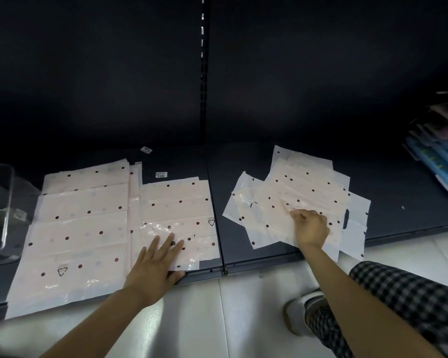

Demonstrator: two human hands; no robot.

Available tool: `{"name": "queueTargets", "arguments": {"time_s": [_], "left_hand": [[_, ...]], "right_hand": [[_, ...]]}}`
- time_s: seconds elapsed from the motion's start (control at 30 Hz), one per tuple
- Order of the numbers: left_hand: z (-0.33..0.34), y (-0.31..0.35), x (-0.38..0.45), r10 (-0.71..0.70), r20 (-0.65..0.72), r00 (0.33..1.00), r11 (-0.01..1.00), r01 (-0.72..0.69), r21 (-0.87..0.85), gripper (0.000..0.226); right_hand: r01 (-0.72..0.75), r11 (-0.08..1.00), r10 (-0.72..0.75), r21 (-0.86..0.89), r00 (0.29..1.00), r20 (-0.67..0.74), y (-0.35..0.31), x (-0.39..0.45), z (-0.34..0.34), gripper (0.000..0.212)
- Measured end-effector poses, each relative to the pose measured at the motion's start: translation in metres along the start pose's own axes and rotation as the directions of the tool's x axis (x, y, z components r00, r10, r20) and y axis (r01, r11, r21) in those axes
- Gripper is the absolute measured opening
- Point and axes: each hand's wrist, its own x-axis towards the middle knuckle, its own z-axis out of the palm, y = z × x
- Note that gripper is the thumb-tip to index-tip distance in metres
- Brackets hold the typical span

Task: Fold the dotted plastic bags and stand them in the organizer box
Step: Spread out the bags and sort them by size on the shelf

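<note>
Judging from how things lie, I am near the start — no folded bag stands in the box at the far left of the shelf, and as far as I can see through its clear wall it holds none. Two lots of dotted bags are out on the shelf: a big flat bag on the left with a smaller one lying partly over its right edge, and a loose pile fanned out to the right, well apart from the box. None of them looks folded down to standing size, so nearly all the folding and all the placing is left, I reckon. My left hand lies flat on the near edge of the smaller bag, fingers straight and spread, pressing it down and holding nothing. My right hand reaches out onto the pile, fingers curled and pinching at the top sheet near its middle — whether it has one layer or several I cannot tell. Both arms stretch forward from low down, over the pale floor.
</note>
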Motion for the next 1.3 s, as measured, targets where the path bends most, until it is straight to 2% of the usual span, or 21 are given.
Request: {"name": "queueTargets", "arguments": {"time_s": [0.1,0.17,0.23,0.33,0.37,0.43,0.5,0.57,0.6,0.63,0.7,0.73,0.77,0.8,0.9,0.97,1.0,1.07,1.13,1.23,1.3], "left_hand": [[0.000,0.001,0.001,-0.010,0.005,1.000,1.000,0.010,-0.003,0.069],[-0.002,0.000,0.002,-0.020,0.001,1.000,0.999,0.020,-0.034,0.066],[-0.007,0.001,0.003,-0.034,-0.052,0.998,0.993,0.028,-0.117,0.060],[-0.017,0.005,0.003,-0.108,-0.284,0.953,0.905,-0.023,-0.424,0.044],[-0.021,0.007,0.002,-0.161,-0.314,0.936,0.837,-0.038,-0.545,0.038],[-0.030,0.011,0.002,-0.245,-0.276,0.929,0.677,-0.040,-0.735,0.033],[-0.040,0.016,0.003,-0.299,-0.169,0.939,0.437,-0.023,-0.899,0.032],[-0.049,0.020,0.003,-0.312,-0.020,0.950,0.130,0.022,-0.991,0.040],[-0.052,0.020,0.004,-0.306,0.036,0.951,0.039,0.050,-0.998,0.045],[-0.053,0.018,0.004,-0.302,0.074,0.950,0.006,0.080,-0.997,0.049],[-0.051,0.014,0.007,-0.339,0.102,0.935,0.031,0.119,-0.992,0.052],[-0.047,0.010,0.009,-0.379,0.084,0.921,0.082,0.124,-0.989,0.050],[-0.044,0.006,0.011,-0.414,0.049,0.909,0.152,0.123,-0.981,0.047],[-0.040,0.001,0.012,-0.435,0.014,0.900,0.223,0.123,-0.967,0.043],[-0.032,-0.012,0.011,-0.466,-0.040,0.884,0.347,0.141,-0.927,0.032],[-0.029,-0.018,0.011,-0.500,-0.072,0.863,0.360,0.132,-0.924,0.029],[-0.029,-0.020,0.011,-0.519,-0.089,0.850,0.372,0.131,-0.919,0.029],[-0.028,-0.024,0.012,-0.543,-0.129,0.830,0.431,0.144,-0.891,0.025],[-0.027,-0.025,0.009,-0.525,-0.191,0.829,0.521,0.135,-0.843,0.022],[-0.026,-0.025,0.004,-0.487,-0.292,0.823,0.617,0.088,-0.782,0.019],[-0.027,-0.024,0.001,-0.474,-0.354,0.806,0.668,0.067,-0.741,0.019]], "right_hand": [[-0.061,0.989,0.069,0.138,0.996,-0.055,-0.006,0.001,-0.002,0.031],[0.016,0.970,0.011,0.241,0.994,-0.111,-0.016,-0.003,-0.006,0.032],[0.143,0.936,-0.113,0.322,0.987,-0.112,-0.035,-0.013,-0.009,0.034],[0.388,0.862,-0.392,0.328,0.918,-0.057,-0.075,-0.043,-0.004,0.028],[0.453,0.835,-0.472,0.313,0.881,-0.016,-0.087,-0.055,0.001,0.024],[0.542,0.780,-0.591,0.312,0.802,0.086,-0.108,-0.081,0.010,0.026],[0.581,0.731,-0.664,0.358,0.727,0.176,-0.121,-0.106,0.018,0.028],[0.646,0.688,-0.724,0.332,0.643,0.250,-0.128,-0.129,0.026,0.027],[0.677,0.667,-0.745,0.310,0.599,0.294,-0.129,-0.139,0.030,0.025],[0.701,0.644,-0.763,0.307,0.555,0.331,-0.130,-0.147,0.032,0.024],[0.721,0.595,-0.795,0.354,0.464,0.390,-0.130,-0.157,0.034,0.028],[0.712,0.576,-0.810,0.401,0.431,0.397,-0.129,-0.157,0.034,0.030],[0.700,0.562,-0.824,0.439,0.429,0.371,-0.128,-0.152,0.032,0.029],[0.684,0.568,-0.823,0.458,0.477,0.309,-0.126,-0.143,0.029,0.027],[0.534,0.748,-0.623,0.395,0.769,0.141,-0.109,-0.092,0.020,0.030],[0.393,0.898,-0.428,0.200,0.887,0.176,-0.084,-0.055,0.011,0.049],[0.327,0.941,-0.337,0.083,0.914,0.226,-0.067,-0.042,0.007,0.059],[0.253,0.964,-0.216,-0.083,0.925,0.312,-0.034,-0.026,0.002,0.070],[0.266,0.954,-0.206,-0.139,0.918,0.339,-0.010,-0.024,0.003,0.062],[0.269,0.963,-0.261,-0.011,0.944,0.201,0.000,-0.028,0.007,0.040],[0.212,0.970,-0.225,0.118,0.968,0.109,-0.001,-0.031,0.008,0.033]]}}
